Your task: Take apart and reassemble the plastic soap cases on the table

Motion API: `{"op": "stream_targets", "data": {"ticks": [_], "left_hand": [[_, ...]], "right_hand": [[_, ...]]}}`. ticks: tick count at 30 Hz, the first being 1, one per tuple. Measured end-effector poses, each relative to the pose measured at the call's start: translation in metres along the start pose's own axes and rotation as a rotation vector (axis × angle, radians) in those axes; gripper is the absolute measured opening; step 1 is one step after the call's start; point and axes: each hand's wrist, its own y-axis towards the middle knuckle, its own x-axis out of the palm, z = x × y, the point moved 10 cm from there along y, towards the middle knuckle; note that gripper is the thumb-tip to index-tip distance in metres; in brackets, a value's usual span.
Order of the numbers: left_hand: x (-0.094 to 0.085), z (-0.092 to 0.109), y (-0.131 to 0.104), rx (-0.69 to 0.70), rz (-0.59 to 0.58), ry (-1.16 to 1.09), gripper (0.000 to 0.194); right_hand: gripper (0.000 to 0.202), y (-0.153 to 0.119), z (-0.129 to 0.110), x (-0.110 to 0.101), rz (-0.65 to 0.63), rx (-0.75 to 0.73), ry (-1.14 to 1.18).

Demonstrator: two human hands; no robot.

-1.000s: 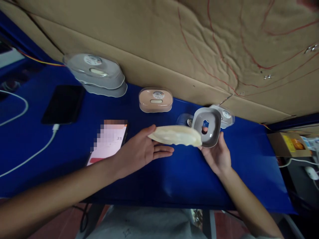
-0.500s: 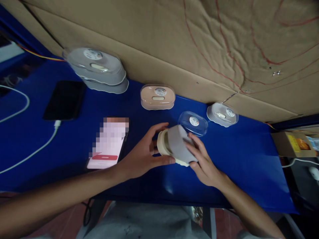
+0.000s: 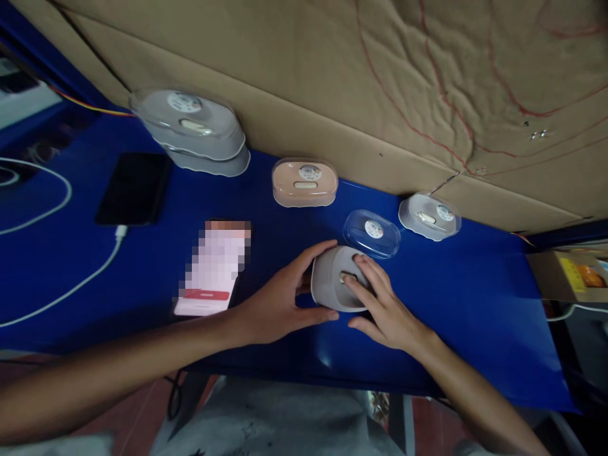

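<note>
A light grey oval plastic box (image 3: 327, 285) with a small slot-shaped opening in its top is between my two hands, low over the blue table. My left hand (image 3: 289, 294) is wrapped round its left side, thumb along the front and fingers behind. On top of the box rest the stretched fingers of my right hand (image 3: 387, 304). One fingertip touches the slot, and the right thumb stands apart by the front edge. Just behind lies a clear plastic cover (image 3: 387, 242) with a round white sticker. The cream part seen earlier is hidden under the grey shell.
A pink box (image 3: 289, 185), a grey box (image 3: 418, 221) and stacked grey boxes (image 3: 209, 136), with clear covers, line the cardboard wall (image 3: 266, 82). Left are a lit phone (image 3: 213, 266) and a black phone (image 3: 135, 190) on a white cable (image 3: 102, 272). A carton (image 3: 551, 272) stands right.
The grey shell, tilted over the cream part before, now sits down over it with its top facing up. My right hand has shifted from the shell's side onto its top.
</note>
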Motion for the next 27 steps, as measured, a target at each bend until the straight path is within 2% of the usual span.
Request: {"op": "stream_targets", "data": {"ticks": [3,6,9,11,13,17,20,22,25,27], "left_hand": [[-0.006,0.006,0.001,0.118,0.054,0.361,0.09],[-0.008,0.002,0.002,0.132,0.062,0.571,0.087],[-0.008,-0.003,0.003,0.098,0.032,0.547,0.087],[-0.009,-0.005,0.004,0.063,0.014,0.44,0.087],[-0.01,-0.011,0.006,-0.003,0.002,0.275,0.087],[-0.015,-0.027,0.009,-0.16,0.037,-0.056,0.088],[-0.02,-0.034,0.013,-0.204,0.089,-0.185,0.091],[-0.022,-0.036,0.014,-0.214,0.11,-0.229,0.091],[-0.023,-0.034,0.015,-0.21,0.131,-0.255,0.09],[-0.023,-0.032,0.014,-0.198,0.135,-0.256,0.09]], "right_hand": [[0.073,-0.003,0.02,-0.016,0.106,0.048,0.031],[0.06,-0.01,0.06,-0.034,0.204,0.235,-0.05],[0.061,-0.016,0.097,-0.035,0.138,0.406,-0.173],[0.063,-0.018,0.112,-0.03,0.08,0.449,-0.163],[0.063,-0.02,0.119,-0.029,0.09,0.486,-0.095],[0.056,-0.028,0.117,-0.039,0.286,0.577,0.109],[0.052,-0.029,0.101,-0.033,0.35,0.558,0.335],[0.053,-0.024,0.083,-0.025,0.304,0.481,0.407],[0.056,-0.013,0.059,-0.017,0.177,0.342,0.369],[0.059,-0.009,0.052,-0.016,0.125,0.287,0.336]]}}
